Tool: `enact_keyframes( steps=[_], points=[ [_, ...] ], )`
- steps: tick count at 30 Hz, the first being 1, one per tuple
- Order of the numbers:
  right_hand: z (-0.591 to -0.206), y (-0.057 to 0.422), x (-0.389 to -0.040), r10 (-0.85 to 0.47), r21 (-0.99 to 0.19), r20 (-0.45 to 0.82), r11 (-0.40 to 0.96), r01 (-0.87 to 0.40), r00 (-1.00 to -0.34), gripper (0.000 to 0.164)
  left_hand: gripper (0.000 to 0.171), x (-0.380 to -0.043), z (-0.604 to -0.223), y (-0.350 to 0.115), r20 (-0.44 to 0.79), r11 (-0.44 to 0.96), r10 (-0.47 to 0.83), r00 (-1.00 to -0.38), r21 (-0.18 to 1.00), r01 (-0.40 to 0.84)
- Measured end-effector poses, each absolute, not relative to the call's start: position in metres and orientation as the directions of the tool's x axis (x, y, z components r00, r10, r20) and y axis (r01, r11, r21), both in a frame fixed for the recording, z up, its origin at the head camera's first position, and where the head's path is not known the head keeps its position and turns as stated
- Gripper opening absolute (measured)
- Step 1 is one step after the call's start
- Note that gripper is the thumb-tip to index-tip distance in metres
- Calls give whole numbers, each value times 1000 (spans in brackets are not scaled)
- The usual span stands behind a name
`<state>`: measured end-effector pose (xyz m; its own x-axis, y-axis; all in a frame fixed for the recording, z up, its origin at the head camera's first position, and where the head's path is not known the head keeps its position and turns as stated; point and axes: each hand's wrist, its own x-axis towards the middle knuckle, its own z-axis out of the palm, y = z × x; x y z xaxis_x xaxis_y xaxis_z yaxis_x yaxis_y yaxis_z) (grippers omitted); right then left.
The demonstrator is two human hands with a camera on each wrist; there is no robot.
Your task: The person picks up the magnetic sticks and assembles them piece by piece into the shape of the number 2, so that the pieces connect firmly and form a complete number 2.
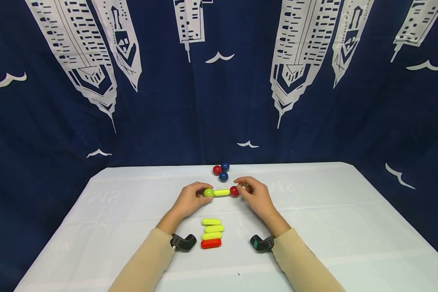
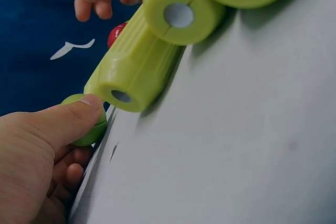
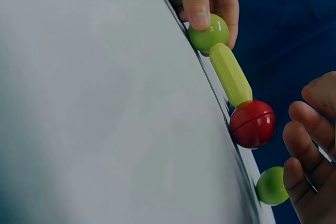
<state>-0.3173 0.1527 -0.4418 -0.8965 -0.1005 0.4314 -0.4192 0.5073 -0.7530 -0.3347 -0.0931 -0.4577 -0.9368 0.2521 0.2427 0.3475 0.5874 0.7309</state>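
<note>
A green ball (image 1: pixel 209 193), a yellow-green rod (image 1: pixel 222 192) and a red ball (image 1: pixel 234 191) sit joined in a line on the white table. My left hand (image 1: pixel 187 199) pinches the green ball between thumb and fingers. At the other end, my right hand (image 1: pixel 258 198) hovers beside the red ball; the right wrist view shows a gap between its relaxed fingers (image 3: pixel 307 148) and that ball. Another green ball (image 3: pixel 272 186) lies past the red one, partly hidden behind those fingers.
Nearer the body, several yellow-green rods (image 1: pixel 214 228) with grey discs in their ends lie in a column, with a red rod (image 1: pixel 211 243) closest. Behind the hands, a red ball (image 1: pixel 217 170) and two blue balls (image 1: pixel 223 176) cluster. A dark blue curtain (image 1: pixel 160 121) hangs beyond the table's far edge.
</note>
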Motion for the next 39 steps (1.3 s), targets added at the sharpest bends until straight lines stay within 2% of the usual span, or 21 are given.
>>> enact_keyframes(
  steps=[5, 11, 21, 30, 39],
  points=[
    [-432, 144, -306, -206, -759, 377, 490, -429, -903, 12, 33, -335, -459, -94, 241, 587, 261, -935, 729, 351],
    [-426, 127, -298, -383, -758, 312, 451, -471, -869, 8, 33, -337, -457, -94, 257, 587, 269, -928, 720, 370],
    [-433, 117, -292, -593, -785, 134, 426, -450, -794, 18, 32, -337, -457, -95, 260, 592, 279, -924, 711, 379],
    [-436, 118, -292, -641, -799, 67, 425, -426, -765, 16, 32, -337, -457, -95, 282, 595, 283, -917, 698, 399],
    [-439, 117, -293, -650, -761, 73, 454, -463, -757, 12, 32, -335, -456, -95, 273, 593, 278, -921, 705, 389]
  ],
)
